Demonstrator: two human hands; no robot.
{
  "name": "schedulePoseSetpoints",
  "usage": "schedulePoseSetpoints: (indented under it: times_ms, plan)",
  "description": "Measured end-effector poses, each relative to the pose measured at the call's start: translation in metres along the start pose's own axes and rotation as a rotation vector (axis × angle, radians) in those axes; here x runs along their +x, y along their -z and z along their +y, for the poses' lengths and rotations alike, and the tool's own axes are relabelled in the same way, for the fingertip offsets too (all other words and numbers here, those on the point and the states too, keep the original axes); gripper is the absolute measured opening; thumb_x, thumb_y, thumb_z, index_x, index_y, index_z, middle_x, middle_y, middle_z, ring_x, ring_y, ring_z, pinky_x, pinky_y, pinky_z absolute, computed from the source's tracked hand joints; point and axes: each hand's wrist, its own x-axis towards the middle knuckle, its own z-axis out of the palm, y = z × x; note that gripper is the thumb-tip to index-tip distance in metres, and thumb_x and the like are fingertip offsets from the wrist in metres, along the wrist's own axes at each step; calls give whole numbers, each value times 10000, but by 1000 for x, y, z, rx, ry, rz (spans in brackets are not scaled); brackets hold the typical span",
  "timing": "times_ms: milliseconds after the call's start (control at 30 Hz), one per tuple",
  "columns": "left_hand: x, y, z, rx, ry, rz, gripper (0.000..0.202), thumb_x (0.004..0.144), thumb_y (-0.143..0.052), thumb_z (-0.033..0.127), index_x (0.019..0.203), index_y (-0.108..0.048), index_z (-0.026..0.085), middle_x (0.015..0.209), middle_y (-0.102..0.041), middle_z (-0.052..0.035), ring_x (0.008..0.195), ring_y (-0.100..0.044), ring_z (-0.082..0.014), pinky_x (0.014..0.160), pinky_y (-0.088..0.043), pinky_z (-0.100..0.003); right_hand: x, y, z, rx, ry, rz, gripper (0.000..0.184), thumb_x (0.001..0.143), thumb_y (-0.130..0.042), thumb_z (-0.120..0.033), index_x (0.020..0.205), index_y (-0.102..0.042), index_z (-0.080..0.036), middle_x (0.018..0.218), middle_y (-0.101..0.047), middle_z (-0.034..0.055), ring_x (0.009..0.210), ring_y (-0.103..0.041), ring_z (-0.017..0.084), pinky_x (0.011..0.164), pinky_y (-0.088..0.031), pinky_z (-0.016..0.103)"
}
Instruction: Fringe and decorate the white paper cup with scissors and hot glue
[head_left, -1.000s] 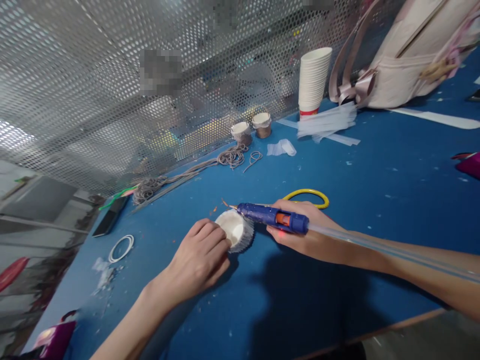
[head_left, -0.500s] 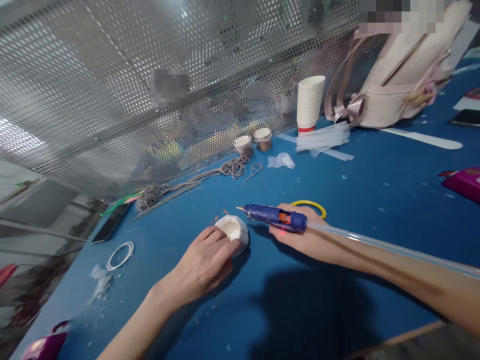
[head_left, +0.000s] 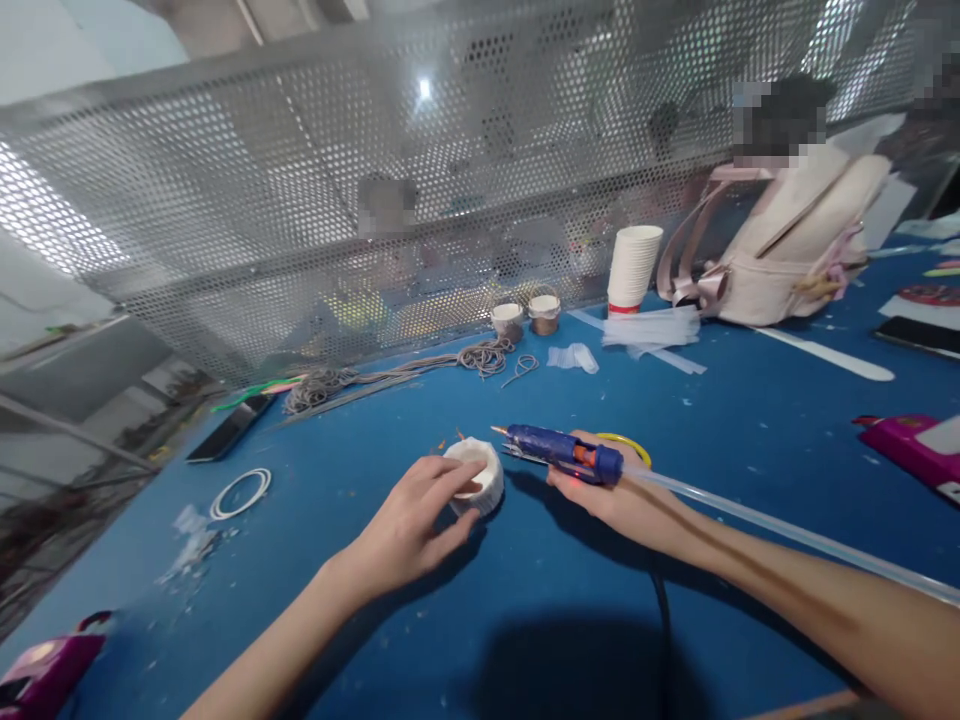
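My left hand [head_left: 416, 520] rests on the blue table [head_left: 750, 430], its fingers and thumb closed round the near side of a small white ribbed cup [head_left: 480, 472] that stands upright. My right hand [head_left: 615, 495] grips a blue glue gun [head_left: 559, 447] with an orange trigger and a red light. The nozzle points left, just right of the cup's rim and apart from it. A long clear glue stick [head_left: 787, 530] trails from the gun's rear along my forearm. Partly hidden behind my right hand lies a yellow ring [head_left: 630, 443].
A perforated metal screen [head_left: 300, 220] walls the table's far edge. Along it lie grey cords [head_left: 390, 372], two small wrapped cups [head_left: 526, 315], a stack of white paper cups [head_left: 631, 265], clear strips [head_left: 652, 330] and a pale backpack [head_left: 787, 250]. A phone [head_left: 229, 432] and white ring [head_left: 240, 492] lie left; pink tools [head_left: 911, 445] right.
The view has tilted up, so the screen fills more of the picture. My left hand has turned the white cup upright. The glue gun's nozzle has drawn a little away from the cup.
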Motion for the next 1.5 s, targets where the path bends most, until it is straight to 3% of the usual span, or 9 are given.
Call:
schedulePoseSetpoints:
  times_ms: [167, 267, 367, 500, 633, 800, 967, 1200, 1500]
  plan:
    - [-1, 8, 1, -137, 120, 181, 304, 887, -515, 197, 1190, -536, 191, 1154, -668, -124, 1086, -624, -214, 926, -506, -375, -2, -1, 0, 77, -44, 16, 144, 785, -603, -349, 779, -559, -212, 539, -480, -68, 459, -417, 112, 455, -330, 240]
    - [0, 11, -7, -171, 357, 300, 216, 914, -434, 259, 980, -624, 179, 891, -703, -65, 848, -662, -176, 775, -524, -303, -3, -3, -2, 133, -83, 40, 186, 775, -614, -391, 769, -559, -213, 500, -453, -74, 443, -396, 112, 447, -320, 241]
    - [-1, 7, -22, -237, 682, 361, 289, 905, -391, 349, 881, -624, 181, 565, -553, 33, 545, -548, -135, 578, -464, -250, -3, -3, -3, 89, -93, 53, 250, 797, -588, -441, 736, -580, -199, 476, -441, -63, 452, -409, 120, 467, -327, 251]
    - [0, -4, -37, -339, 841, 390, 272, 866, -399, 373, 873, -591, 180, 525, -477, 59, 517, -504, -131, 561, -440, -243, -1, -4, 2, 26, -73, 58, 313, 849, -541, -473, 745, -605, -185, 462, -457, -51, 486, -465, 139, 543, -384, 270]
    - [0, -14, -37, -388, 767, 373, 278, 845, -429, 333, 1010, -581, 170, 718, -609, 6, 665, -604, -147, 648, -503, -267, -1, -7, 6, 30, -51, 52, 325, 865, -531, -480, 760, -612, -183, 458, -457, -51, 489, -473, 141, 555, -387, 270]
    - [-7, -21, -36, -214, 329, 252, 366, 810, -365, 80, 1047, -627, 172, 1048, -642, -83, 962, -634, -163, 840, -534, -335, -1, -10, 4, 51, -85, 51, 338, 843, -544, -503, 756, -602, -182, 446, -446, -57, 465, -445, 135, 526, -363, 265]
    - [-17, -31, -40, 75, 28, 142, 348, 876, -410, 74, 1155, -596, 168, 1230, -596, -167, 1079, -619, -216, 866, -554, -383, 1, -12, 7, 38, -92, 46, 334, 844, -540, -512, 761, -593, -192, 445, -442, -59, 474, -460, 147, 550, -384, 280]
    - [-13, -36, -30, 234, 12, 141, 288, 879, -363, 65, 1076, -571, 95, 1060, -638, -177, 939, -634, -226, 779, -575, -354, 1, -15, 5, -7, -113, 18, 305, 829, -534, -487, 760, -600, -198, 460, -431, -59, 474, -455, 147, 525, -363, 274]
    - [-4, -8, -15, -18, 204, 71, 445, 743, -383, 0, 1041, -653, 191, 1136, -617, -112, 982, -638, -198, 820, -544, -327, 22, -14, -22, -12, -16, -26, 249, 853, -529, -419, 739, -567, -201, 469, -459, -67, 476, -456, 131, 565, -387, 270]
